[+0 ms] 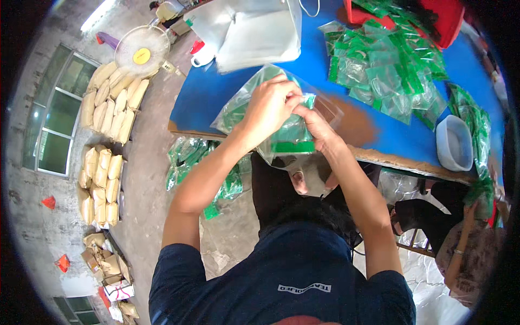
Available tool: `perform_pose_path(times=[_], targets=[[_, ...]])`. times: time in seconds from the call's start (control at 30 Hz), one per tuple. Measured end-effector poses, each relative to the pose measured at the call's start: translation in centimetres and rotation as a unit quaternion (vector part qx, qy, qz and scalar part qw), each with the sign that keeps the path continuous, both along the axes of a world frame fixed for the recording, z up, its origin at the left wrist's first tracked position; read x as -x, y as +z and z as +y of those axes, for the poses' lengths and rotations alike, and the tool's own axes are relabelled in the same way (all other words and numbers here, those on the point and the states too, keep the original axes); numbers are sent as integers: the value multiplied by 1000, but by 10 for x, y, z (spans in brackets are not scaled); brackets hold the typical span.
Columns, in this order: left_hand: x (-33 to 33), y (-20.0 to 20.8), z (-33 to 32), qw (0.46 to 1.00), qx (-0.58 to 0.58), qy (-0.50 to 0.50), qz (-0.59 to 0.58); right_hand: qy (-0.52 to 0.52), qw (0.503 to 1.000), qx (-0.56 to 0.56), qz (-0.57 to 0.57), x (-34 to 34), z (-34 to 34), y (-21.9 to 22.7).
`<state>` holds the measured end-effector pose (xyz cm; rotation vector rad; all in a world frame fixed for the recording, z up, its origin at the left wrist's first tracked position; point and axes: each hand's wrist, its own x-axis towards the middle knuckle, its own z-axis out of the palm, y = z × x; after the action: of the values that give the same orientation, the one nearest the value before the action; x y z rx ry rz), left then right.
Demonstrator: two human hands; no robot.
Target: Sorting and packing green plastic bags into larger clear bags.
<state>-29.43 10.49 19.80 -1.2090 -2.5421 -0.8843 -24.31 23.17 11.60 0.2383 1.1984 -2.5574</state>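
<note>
A large clear plastic bag (pixel 230 115) with green-banded small bags (pixel 292 146) in it lies over the near edge of the blue table, in front of my body. My left hand (pixel 271 103) is bent over the bag's upper part, fingers pinched together on the plastic. Close beside it, my right hand (pixel 318 127) grips the bag's right side, its thumb and fingers meeting near the left fingertips. The fingers cover the exact spot that they hold.
Clear bags (pixel 260 40) are stacked at the table's (pixel 200 97) far left, beside a white mug (pixel 203 56). Green-banded bags (pixel 390 65) lie heaped near a red basket (pixel 447 21). At right are a white tub (pixel 454 143) and a co-worker's arm (pixel 460 238). More green-banded bags (pixel 230 184) hang low, left of my legs.
</note>
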Motion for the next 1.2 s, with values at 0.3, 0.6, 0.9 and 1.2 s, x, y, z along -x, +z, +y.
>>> perform_pose_path(times=[0.3,0.6,0.9,1.2], targets=[[-15,20,46,995,-74,-59,30,64,962,-251,88,35,12,3],[-11,10,52,980,-171,-24,-96,-141,970,197,23,-50,2,-15],[89,-55,-103,874,-71,51,-478,-51,992,116,-5,-28,17,24],[71,-60,-106,847,-125,-34,-516,30,975,221,-19,5,-8,24]])
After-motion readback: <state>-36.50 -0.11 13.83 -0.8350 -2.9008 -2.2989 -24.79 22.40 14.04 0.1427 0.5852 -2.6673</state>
